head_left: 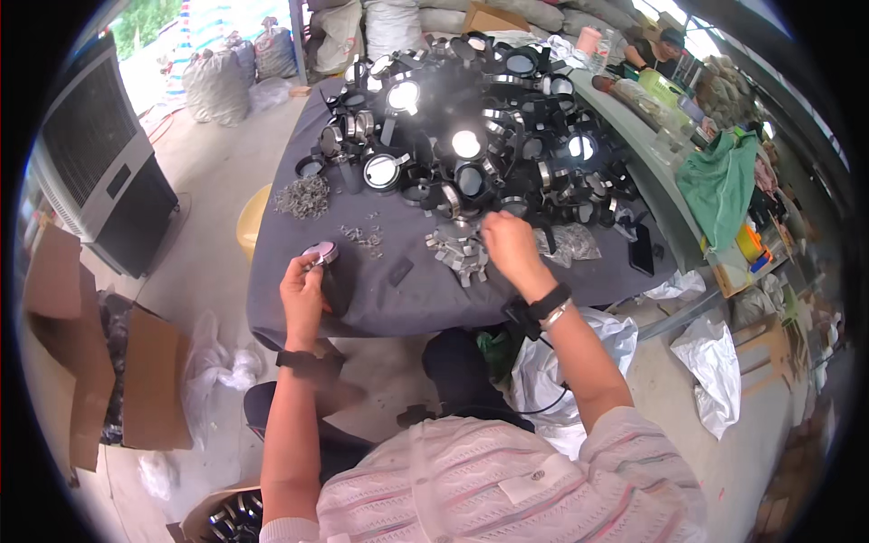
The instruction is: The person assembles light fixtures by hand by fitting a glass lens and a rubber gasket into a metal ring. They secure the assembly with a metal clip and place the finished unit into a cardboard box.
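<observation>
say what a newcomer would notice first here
Probably the big heap of round, black and silver metallic pieces covering the far part of the grey cloth-topped table. Nearer, the left hand holds a round silver-rimmed piece, and the right hand is at a small pile of grey metallic bits. At far left stands a tall white and black machine.

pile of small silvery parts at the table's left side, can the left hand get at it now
Likely yes: the pile lies uncovered beyond the left hand, though that hand holds a round-topped piece and may need freeing first.
</observation>
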The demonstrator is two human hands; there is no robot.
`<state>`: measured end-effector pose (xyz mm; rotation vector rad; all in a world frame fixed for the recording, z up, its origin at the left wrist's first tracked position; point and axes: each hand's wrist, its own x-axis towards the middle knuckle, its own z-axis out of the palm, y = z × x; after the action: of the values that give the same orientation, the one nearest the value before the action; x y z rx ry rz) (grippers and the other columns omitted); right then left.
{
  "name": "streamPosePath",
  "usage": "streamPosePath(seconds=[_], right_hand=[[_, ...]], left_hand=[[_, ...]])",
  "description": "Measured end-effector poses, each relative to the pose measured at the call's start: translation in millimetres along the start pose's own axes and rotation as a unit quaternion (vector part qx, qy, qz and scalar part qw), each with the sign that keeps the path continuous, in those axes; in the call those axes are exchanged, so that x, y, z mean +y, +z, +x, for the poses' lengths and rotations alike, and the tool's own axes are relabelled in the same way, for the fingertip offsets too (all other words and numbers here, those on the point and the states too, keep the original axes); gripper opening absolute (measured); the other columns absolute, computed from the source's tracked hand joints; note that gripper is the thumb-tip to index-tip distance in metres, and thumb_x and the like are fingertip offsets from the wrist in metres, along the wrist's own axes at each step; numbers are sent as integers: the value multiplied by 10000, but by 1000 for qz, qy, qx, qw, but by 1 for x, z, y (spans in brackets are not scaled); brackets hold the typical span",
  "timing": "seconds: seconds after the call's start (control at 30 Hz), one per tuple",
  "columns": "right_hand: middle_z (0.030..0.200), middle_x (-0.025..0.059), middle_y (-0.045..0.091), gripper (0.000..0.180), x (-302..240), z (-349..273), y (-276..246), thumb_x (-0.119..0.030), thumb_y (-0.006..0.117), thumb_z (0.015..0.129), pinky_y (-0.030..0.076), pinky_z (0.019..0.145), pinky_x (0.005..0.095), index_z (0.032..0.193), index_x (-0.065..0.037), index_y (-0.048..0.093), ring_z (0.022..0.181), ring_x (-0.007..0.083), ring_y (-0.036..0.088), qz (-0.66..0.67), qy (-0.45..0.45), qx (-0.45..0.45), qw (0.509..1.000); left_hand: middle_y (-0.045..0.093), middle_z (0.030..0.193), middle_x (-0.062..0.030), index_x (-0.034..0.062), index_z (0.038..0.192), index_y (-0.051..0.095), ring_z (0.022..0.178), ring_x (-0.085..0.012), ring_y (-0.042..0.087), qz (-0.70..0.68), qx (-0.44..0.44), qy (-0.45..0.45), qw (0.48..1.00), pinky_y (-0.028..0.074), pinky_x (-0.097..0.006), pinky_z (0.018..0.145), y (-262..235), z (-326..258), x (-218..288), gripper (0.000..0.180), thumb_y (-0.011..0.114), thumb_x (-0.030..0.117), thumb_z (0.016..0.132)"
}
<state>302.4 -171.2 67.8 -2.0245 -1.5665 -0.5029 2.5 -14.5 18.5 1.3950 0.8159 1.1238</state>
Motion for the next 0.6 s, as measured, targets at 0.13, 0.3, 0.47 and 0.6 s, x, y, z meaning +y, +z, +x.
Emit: streamPosePath(seconds=[0.13, 0.3, 0.47, 0.6], right_hand=[[803, 206, 631, 106, 47, -21, 6, -60, 548, 767, 527, 659, 447, 781, -5, 638, 729, 369, 644, -162, 69, -75, 982], [766, 191, 643, 105, 50, -27, 25, -63, 580, 721, 542, 629, 396, 729, -9, 669, 717, 321, 665, -180, 37, -86, 979], [729, 160, 664, 95, 53, -23, 24, -61, 603, 710, 545, 614, 383, 710, -28, 692, 691, 298, 678, -195, -5, -90, 977], [728, 169, 664, 90, 54, -17, 19, -50, 601, 703, 548, 625, 385, 706, -27, 688, 708, 305, 677, -182, 22, -87, 979]], left_hand=[[471, 578, 27, 40, 1052, 604, 391, -57, 417, 72, 7, 12, 997, 333, -218, 357, -3, 0, 0, 174, 497, 107, 932], [524, 618, 15, 40, 1062, 593, 404, -45, 432, 27, -14, -2, 1000, 352, -196, 349, -13, -3, -5, 176, 486, 93, 932], [620, 663, -52, 53, 1076, 584, 401, -52, 469, 14, -47, 0, 999, 360, -187, 347, -12, 4, -13, 181, 479, 93, 934], [633, 665, -64, 55, 1078, 584, 395, -58, 473, 9, -51, -8, 999, 363, -188, 348, -10, 5, -9, 184, 476, 92, 934]])
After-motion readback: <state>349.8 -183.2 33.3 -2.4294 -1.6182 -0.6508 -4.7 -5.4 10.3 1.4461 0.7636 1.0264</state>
